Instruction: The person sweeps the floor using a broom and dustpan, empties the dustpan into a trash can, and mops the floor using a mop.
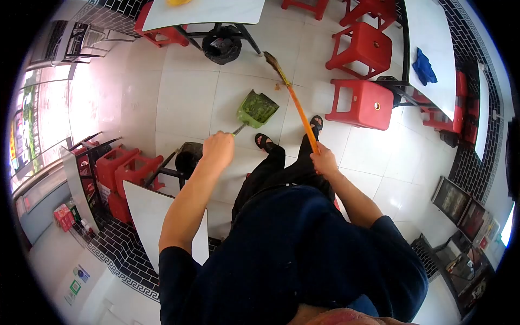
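My left hand [218, 149] is closed around the thin handle of a green dustpan [257, 110]. The pan is low over or on the tiled floor, its scoop facing away from me; dark smudges mark its inside. In my right hand [324, 161] is the orange handle of a broom [299, 106], fingers wrapped round it. The broom slants away from me to the floor, its worn bristle end beyond the dustpan and to the right. A small brownish scrap [278, 86] lies on the floor beside the bristles. My feet in black sandals stand behind the dustpan.
Red stools [362, 103] stand at the right by a white table [433, 54] with a blue cloth [424, 67] on it. Ahead, a black-bagged bin [221, 45] sits under another white table [203, 12]. A second bin [188, 158] and a table [157, 211] are near my left arm.
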`<state>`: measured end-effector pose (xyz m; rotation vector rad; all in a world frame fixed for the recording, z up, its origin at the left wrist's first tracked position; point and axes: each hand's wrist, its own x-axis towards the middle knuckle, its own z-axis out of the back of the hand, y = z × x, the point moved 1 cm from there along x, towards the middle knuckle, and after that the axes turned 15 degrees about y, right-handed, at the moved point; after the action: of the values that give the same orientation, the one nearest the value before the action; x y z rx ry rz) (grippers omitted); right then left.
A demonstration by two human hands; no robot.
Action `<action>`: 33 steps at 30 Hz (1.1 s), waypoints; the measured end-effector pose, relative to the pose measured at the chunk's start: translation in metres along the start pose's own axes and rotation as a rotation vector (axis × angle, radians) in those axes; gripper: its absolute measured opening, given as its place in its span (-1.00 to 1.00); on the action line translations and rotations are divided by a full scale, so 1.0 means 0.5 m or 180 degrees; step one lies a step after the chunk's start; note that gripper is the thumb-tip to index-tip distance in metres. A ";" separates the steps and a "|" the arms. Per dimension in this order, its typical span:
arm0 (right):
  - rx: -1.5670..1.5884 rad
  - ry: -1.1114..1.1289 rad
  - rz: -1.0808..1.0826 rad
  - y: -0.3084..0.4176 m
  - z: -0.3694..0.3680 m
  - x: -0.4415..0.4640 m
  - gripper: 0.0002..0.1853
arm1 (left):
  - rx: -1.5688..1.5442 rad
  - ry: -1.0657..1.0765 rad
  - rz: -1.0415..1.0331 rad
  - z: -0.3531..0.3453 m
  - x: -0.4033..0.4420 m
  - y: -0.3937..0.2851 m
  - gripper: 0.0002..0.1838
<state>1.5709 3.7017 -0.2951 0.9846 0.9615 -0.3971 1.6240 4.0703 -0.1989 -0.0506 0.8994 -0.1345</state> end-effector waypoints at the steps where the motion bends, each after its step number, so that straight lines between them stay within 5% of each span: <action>1: -0.0363 0.0079 -0.0113 0.025 0.028 -0.019 -0.38 | -0.0002 0.0002 0.0011 0.009 0.010 0.001 -0.82; 2: -0.1381 -0.0451 0.0599 -0.054 0.039 0.030 -0.39 | 0.0014 0.0060 0.0009 0.020 0.021 0.001 -0.83; 8: -0.1835 -0.0187 0.0571 -0.014 0.128 0.127 -0.45 | -0.0004 0.0133 0.0217 0.111 0.083 -0.030 -0.83; 12: -0.1617 0.0176 -0.0059 -0.003 0.125 0.195 -0.47 | -0.0054 0.0110 0.0165 0.162 0.116 -0.068 -0.81; 22: -0.1848 0.1092 0.0077 -0.050 0.189 0.051 -0.48 | 0.0114 0.0573 0.0394 0.190 0.141 -0.115 -0.81; 29: -0.1793 0.0377 0.1003 -0.132 0.252 -0.037 -0.45 | -0.0069 0.0361 0.0350 0.140 0.131 -0.106 -0.78; 33: -0.1612 0.0830 0.0495 -0.085 0.209 0.059 -0.41 | -0.0081 0.0307 0.0369 0.138 0.133 -0.110 -0.78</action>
<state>1.6107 3.5950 -0.3205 0.6469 1.1388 0.1111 1.7137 4.0059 -0.2021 -0.0157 0.9980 -0.0177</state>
